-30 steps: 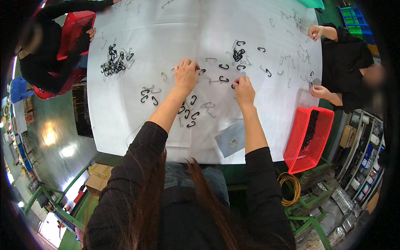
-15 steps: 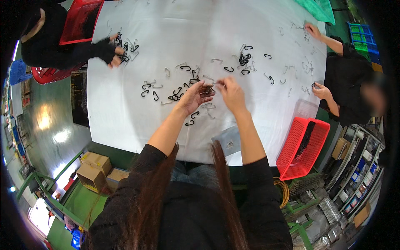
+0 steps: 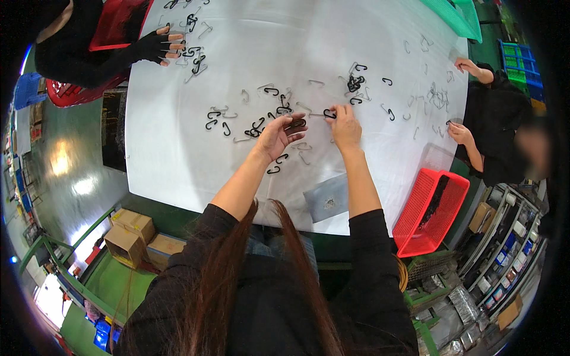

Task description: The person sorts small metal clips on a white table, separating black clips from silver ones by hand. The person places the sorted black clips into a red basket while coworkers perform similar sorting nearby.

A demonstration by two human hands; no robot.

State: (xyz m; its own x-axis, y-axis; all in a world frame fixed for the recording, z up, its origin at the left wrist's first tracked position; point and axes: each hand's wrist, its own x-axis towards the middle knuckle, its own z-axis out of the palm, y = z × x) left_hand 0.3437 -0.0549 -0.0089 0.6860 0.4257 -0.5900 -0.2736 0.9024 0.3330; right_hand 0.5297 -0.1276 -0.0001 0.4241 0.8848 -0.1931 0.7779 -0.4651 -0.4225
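My left hand point(image 3: 280, 135) is cupped, palm up, with its fingers curled round a few black hooks point(image 3: 296, 123). Just to its right, my right hand point(image 3: 346, 129) pinches a single black hook point(image 3: 329, 114) between thumb and fingertips, slightly above or at the white tabletop. A thin wire-like line runs from that hook toward the left hand; I cannot tell what it is. Black hooks point(image 3: 255, 127) lie in a loose heap beside and behind my left hand. Another cluster of black hooks point(image 3: 355, 83) sits beyond my right hand, with thin grey hooks point(image 3: 302, 146) scattered between.
A red basket point(image 3: 428, 210) stands at the table's right edge, a green one point(image 3: 456, 16) at the far right. A grey sheet point(image 3: 328, 199) lies near the front edge of the white table point(image 3: 178, 160). Co-workers' hands point(image 3: 163, 46) work at the left and right sides.
My right hand has shifted a little right, away from the left, and a black hook now shows in its fingertips. The left co-worker's hand moved farther back; the right co-worker's far hand moved nearer the edge.
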